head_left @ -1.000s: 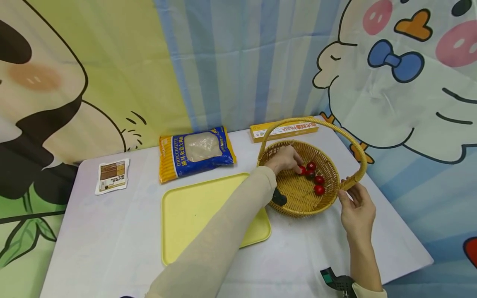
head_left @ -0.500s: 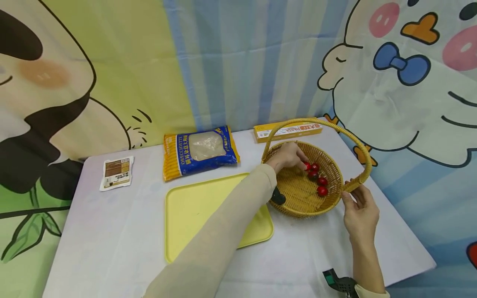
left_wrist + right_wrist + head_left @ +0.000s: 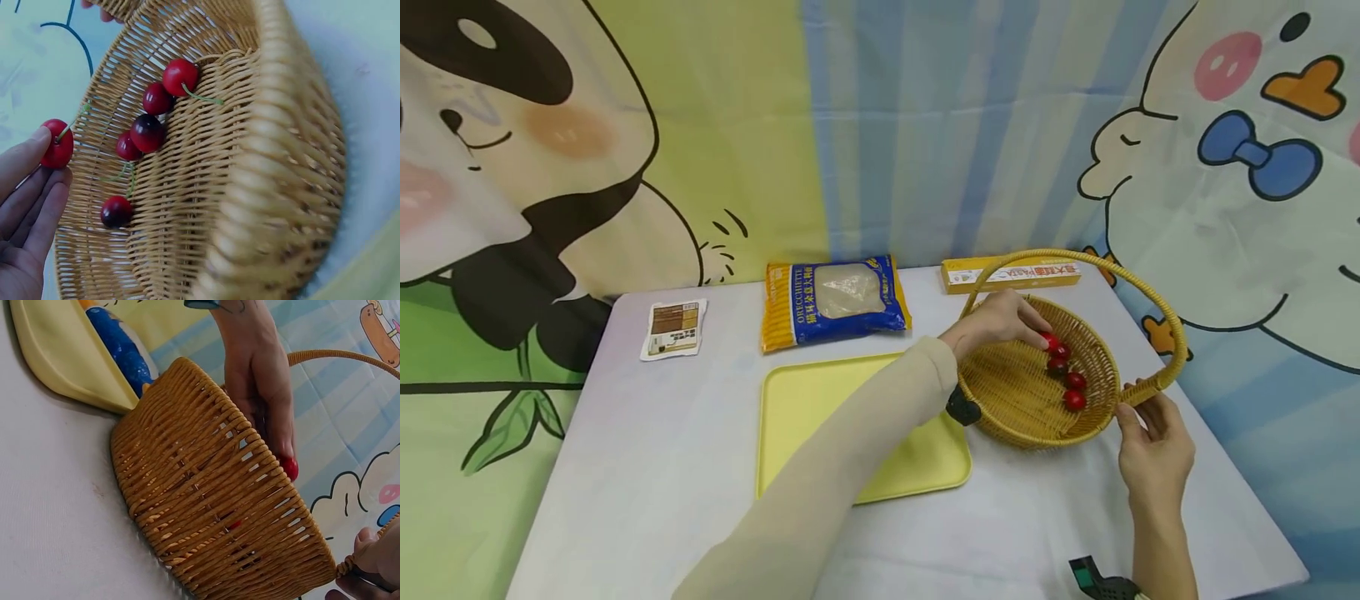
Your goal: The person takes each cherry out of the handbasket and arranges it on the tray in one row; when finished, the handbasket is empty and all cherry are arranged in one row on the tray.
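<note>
My left hand [image 3: 1000, 321] pinches a red cherry [image 3: 57, 144] with a green stem between thumb and fingertips. In the left wrist view, it hangs at the height of the basket's rim. Several dark red cherries [image 3: 148, 132] lie inside the round wicker basket [image 3: 1011, 408], grouped toward its right side in the head view. My right hand [image 3: 1157, 442] grips the basket at its right edge, where the arched handle [image 3: 1172, 333] joins the rim. The right wrist view shows the basket's woven outer wall [image 3: 206, 494], with the held cherry just above the rim.
A yellow tray [image 3: 805, 417] lies left of the basket, partly under my left arm. Behind are a blue and yellow pasta bag [image 3: 842, 304] and a yellow pasta box [image 3: 1011, 273]. A small white and brown packet [image 3: 674, 328] lies at the far left of the table.
My left hand has risen inside the basket with the cherry in its fingertips. The right hand keeps its grip. The head view has shifted, so the whole scene sits further right.
</note>
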`<state>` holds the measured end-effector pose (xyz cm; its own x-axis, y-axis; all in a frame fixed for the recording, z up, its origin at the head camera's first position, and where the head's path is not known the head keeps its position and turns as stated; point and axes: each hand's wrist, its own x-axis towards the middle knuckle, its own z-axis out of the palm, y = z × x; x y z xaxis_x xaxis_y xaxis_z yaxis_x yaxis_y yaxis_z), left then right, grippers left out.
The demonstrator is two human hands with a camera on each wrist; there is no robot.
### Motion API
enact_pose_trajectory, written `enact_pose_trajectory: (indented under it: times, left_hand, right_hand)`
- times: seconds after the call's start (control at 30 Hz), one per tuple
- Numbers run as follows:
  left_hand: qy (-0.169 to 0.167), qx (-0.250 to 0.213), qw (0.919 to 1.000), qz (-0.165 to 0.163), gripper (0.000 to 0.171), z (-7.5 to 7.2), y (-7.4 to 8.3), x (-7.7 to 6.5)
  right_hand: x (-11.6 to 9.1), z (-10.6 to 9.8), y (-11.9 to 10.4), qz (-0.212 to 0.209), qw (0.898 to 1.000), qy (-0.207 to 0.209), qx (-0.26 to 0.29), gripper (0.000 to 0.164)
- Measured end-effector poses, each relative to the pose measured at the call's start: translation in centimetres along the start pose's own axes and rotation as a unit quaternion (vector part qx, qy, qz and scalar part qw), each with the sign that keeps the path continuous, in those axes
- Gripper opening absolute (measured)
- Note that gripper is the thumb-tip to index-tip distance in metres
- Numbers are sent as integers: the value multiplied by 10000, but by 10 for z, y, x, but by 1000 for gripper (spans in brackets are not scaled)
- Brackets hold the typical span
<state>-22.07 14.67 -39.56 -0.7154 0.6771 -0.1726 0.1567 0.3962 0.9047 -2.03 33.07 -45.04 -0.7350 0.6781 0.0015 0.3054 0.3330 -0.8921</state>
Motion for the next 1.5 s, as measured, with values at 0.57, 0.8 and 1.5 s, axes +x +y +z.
enact_pose_trajectory:
  times: [0.57, 0.8, 1.5]
  left_hand:
    - [-192, 318, 9985, 392, 26, -15, -6, -33]
    - [-101, 370, 9985, 400, 28, -31, -22, -58]
    - [1222, -91, 9924, 87, 24, -105, -90, -171]
  right_hand:
    - [4, 4, 16, 67, 9994, 279, 192, 48]
    - [3, 8, 18, 153, 9993, 329, -106, 48]
    - [8, 17, 13, -13, 9977, 665, 86, 46]
